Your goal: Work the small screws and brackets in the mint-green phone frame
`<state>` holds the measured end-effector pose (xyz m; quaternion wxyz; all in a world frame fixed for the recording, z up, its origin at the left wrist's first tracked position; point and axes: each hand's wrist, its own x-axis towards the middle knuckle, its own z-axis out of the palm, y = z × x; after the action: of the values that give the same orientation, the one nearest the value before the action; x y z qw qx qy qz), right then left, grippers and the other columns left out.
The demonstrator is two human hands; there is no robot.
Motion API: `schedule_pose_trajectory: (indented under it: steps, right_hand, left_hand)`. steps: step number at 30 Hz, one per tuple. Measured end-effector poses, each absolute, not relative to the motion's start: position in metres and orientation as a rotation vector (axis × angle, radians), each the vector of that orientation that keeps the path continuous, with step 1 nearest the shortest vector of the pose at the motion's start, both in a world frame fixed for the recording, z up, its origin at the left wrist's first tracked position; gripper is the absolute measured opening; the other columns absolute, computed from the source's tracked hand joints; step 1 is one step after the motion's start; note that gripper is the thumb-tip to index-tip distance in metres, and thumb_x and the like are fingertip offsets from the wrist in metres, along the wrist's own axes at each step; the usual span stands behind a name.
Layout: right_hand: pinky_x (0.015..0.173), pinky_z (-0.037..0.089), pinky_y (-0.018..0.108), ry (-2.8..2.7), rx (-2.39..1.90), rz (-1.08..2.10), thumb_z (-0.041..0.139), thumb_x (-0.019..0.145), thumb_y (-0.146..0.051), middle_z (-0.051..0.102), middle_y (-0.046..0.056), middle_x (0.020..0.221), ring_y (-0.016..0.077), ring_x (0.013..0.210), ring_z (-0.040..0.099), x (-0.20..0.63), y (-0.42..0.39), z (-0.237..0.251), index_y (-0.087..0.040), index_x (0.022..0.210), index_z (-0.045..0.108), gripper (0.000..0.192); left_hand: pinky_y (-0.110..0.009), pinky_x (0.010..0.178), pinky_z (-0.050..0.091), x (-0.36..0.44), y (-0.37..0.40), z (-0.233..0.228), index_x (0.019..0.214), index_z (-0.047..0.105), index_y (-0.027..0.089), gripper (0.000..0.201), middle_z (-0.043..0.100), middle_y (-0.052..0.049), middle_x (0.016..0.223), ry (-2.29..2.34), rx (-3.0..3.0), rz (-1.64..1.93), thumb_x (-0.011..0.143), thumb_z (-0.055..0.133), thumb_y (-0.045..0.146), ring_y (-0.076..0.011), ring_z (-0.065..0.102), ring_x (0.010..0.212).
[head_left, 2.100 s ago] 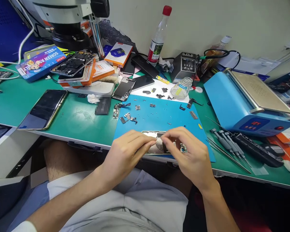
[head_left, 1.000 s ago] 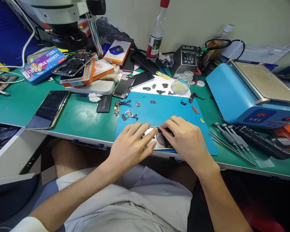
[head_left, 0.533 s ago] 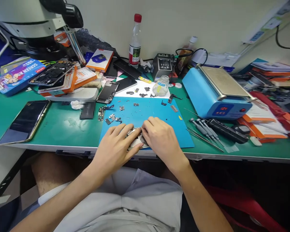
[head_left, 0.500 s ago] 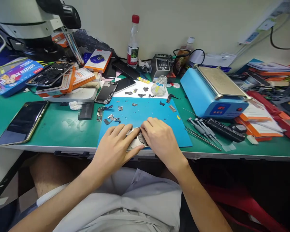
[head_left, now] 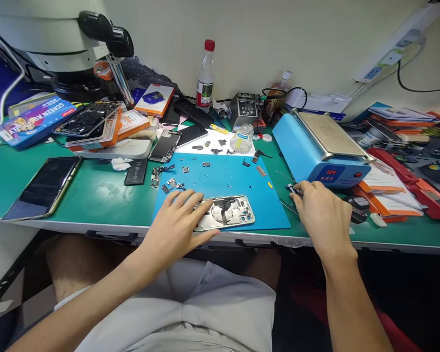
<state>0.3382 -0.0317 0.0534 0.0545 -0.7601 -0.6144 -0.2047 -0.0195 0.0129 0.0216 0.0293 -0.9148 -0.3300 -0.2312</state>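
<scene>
Right hand [head_left: 322, 215] has left the opened phone shell [head_left: 225, 212] for the screwdrivers [head_left: 291, 188] to its front, fingers curled on one; left hand [head_left: 176, 225] flat, spread, pinning shell on blue mat [head_left: 234, 178] — innards mostly out, stripdown approx. half done, reassembly untouched.

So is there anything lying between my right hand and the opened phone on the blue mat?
Nothing visible. Your right hand is off the mat's right edge, at the screwdrivers, and only bare blue mat lies between it and the opened phone. Your left hand rests on the phone's left end, away from that path.
</scene>
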Motion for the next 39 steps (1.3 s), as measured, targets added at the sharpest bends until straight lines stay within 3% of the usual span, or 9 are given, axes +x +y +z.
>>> schedule_pose_trajectory:
  steps: [10,12,15,18,22,28,31,35,39]
  right_hand:
    - [0.06,0.026,0.036,-1.765,-2.211,-0.439,0.056,0.104,-0.021,0.075,0.015,0.095,0.0284,0.077,0.067,0.33,-0.029,0.048,-0.015,0.118,0.073,0.024]
    - [0.061,0.037,0.036,-1.734,-2.102,-0.394,0.057,0.104,-0.023,0.078,0.013,0.097,0.0271,0.078,0.069,0.33,-0.028,0.05,-0.018,0.123,0.074,0.026]
    - [0.078,0.061,0.04,-1.636,-1.882,-0.368,0.056,0.111,-0.031,0.08,0.013,0.115,0.0258,0.092,0.076,0.323,-0.03,0.053,-0.021,0.14,0.071,0.034]
    - [0.082,0.069,0.038,-1.549,-1.71,-0.335,0.054,0.116,-0.034,0.079,0.011,0.124,0.0211,0.09,0.078,0.31,-0.034,0.051,-0.025,0.154,0.065,0.04]
    - [0.076,0.071,0.032,-1.526,-1.624,-0.251,0.057,0.115,-0.031,0.08,0.008,0.121,0.0176,0.086,0.079,0.302,-0.034,0.041,-0.026,0.152,0.065,0.038]
    - [0.073,0.067,0.034,-1.445,-1.666,-0.33,0.062,0.112,-0.036,0.08,0.012,0.117,0.0201,0.083,0.076,0.311,-0.031,0.03,-0.022,0.145,0.069,0.037]
    - [0.069,0.066,0.034,-1.414,-1.686,-0.317,0.064,0.11,-0.037,0.083,0.01,0.109,0.0224,0.082,0.079,0.315,-0.031,0.026,-0.021,0.152,0.063,0.044]
    - [0.078,0.07,0.041,-1.301,-1.616,-0.288,0.068,0.109,-0.039,0.083,0.01,0.105,0.0263,0.087,0.082,0.308,-0.028,0.027,-0.021,0.151,0.062,0.046]
    - [0.078,0.074,0.043,-1.134,-1.451,-0.153,0.052,0.118,-0.044,0.08,0.01,0.118,0.0221,0.083,0.083,0.276,-0.018,0.032,-0.027,0.165,0.042,0.05]
  left_hand:
    - [-0.056,0.122,0.037,-0.021,0.019,0.022,0.139,0.074,0.018,0.047,0.08,-0.012,0.135,-0.997,-2.841,-0.76,0.111,0.07,0.055,-0.0395,0.063,0.141]
    - [-0.057,0.121,0.037,-0.02,0.019,0.02,0.14,0.074,0.017,0.046,0.08,-0.012,0.135,-0.981,-2.836,-0.787,0.111,0.07,0.053,-0.0407,0.063,0.141]
    - [-0.057,0.119,0.038,-0.018,0.019,0.018,0.138,0.075,0.016,0.044,0.081,-0.013,0.134,-0.945,-2.827,-0.839,0.111,0.071,0.05,-0.042,0.065,0.138]
    - [-0.059,0.118,0.039,-0.016,0.021,0.013,0.137,0.076,0.015,0.042,0.081,-0.014,0.133,-0.915,-2.822,-0.888,0.111,0.072,0.048,-0.0428,0.067,0.136]
    - [-0.059,0.12,0.037,-0.015,0.022,0.01,0.138,0.075,0.018,0.043,0.082,-0.013,0.135,-0.921,-2.83,-0.911,0.111,0.071,0.051,-0.0423,0.067,0.136]
    - [-0.056,0.116,0.04,-0.015,0.024,0.013,0.137,0.075,0.02,0.045,0.081,-0.011,0.134,-0.944,-2.858,-0.898,0.118,0.056,0.055,-0.037,0.07,0.129]
    - [-0.052,0.107,0.045,-0.014,0.026,0.014,0.136,0.074,0.02,0.039,0.081,-0.01,0.131,-0.943,-2.872,-0.902,0.121,0.05,0.046,-0.0337,0.071,0.123]
    - [-0.047,0.1,0.052,-0.014,0.028,0.013,0.136,0.073,0.019,0.032,0.08,-0.01,0.13,-0.93,-2.884,-0.923,0.121,0.05,0.036,-0.0315,0.071,0.121]
    - [-0.043,0.1,0.057,-0.013,0.029,0.014,0.135,0.073,0.016,0.029,0.08,-0.011,0.128,-0.903,-2.88,-0.95,0.12,0.051,0.029,-0.0297,0.071,0.119]
